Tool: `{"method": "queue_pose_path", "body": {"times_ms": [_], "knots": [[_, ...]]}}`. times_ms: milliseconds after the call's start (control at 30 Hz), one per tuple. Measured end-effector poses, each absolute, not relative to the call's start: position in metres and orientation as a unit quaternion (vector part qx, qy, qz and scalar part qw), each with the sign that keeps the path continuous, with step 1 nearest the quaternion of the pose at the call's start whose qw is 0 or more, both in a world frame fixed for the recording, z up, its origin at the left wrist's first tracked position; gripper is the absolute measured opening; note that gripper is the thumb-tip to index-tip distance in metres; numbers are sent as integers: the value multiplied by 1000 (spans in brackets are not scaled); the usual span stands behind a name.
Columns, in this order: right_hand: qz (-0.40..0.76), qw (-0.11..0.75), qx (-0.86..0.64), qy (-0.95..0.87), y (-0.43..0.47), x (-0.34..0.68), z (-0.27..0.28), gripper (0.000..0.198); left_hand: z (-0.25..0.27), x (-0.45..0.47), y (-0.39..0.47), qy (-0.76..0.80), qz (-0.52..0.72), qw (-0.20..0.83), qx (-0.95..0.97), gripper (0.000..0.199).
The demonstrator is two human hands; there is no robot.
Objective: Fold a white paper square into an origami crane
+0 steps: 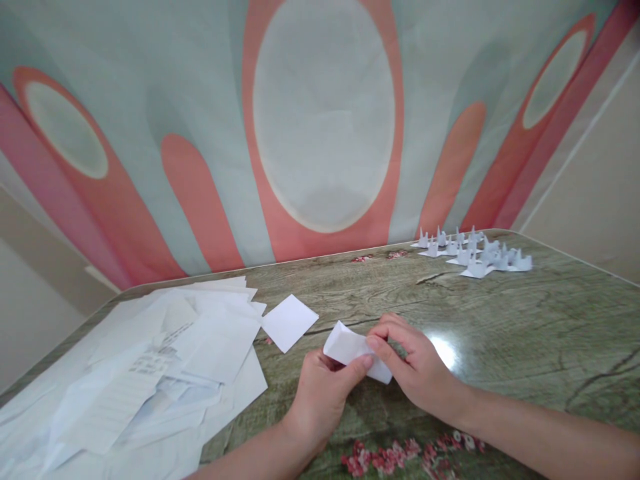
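Observation:
A small folded piece of white paper (350, 347) is held between both hands, tilted a little above the table. My left hand (323, 390) is closed on its lower left side, thumb lying across the front face. At the upper right edge, my right hand (407, 357) pinches the same paper between thumb and fingers. Some of the fingers behind the paper are hidden. Just left of it, a square of white paper (290, 323) lies flat on the table, its corner by the pile.
A broad pile of loose white sheets (220, 340), some printed, covers the table's left side. Several folded white paper figures (480, 257) stand at the back right. The wood-patterned table (540, 333) meets a patterned backdrop (325, 120) at its far edge.

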State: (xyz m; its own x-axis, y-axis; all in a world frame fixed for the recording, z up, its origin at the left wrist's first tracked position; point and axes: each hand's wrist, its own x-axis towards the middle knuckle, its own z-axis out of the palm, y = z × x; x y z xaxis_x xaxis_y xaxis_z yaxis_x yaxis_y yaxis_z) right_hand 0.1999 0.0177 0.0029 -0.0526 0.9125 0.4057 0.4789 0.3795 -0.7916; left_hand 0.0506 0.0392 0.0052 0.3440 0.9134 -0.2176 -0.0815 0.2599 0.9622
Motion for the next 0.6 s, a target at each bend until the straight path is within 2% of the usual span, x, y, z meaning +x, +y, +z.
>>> {"method": "queue_pose_path", "body": {"times_ms": [367, 600], "knots": [[203, 445, -493, -720, 20, 204, 3, 14, 6, 50, 38, 439, 371, 653, 493, 30], [242, 432, -513, -701, 23, 207, 4, 18, 5, 47, 40, 391, 372, 686, 488, 34]]}}
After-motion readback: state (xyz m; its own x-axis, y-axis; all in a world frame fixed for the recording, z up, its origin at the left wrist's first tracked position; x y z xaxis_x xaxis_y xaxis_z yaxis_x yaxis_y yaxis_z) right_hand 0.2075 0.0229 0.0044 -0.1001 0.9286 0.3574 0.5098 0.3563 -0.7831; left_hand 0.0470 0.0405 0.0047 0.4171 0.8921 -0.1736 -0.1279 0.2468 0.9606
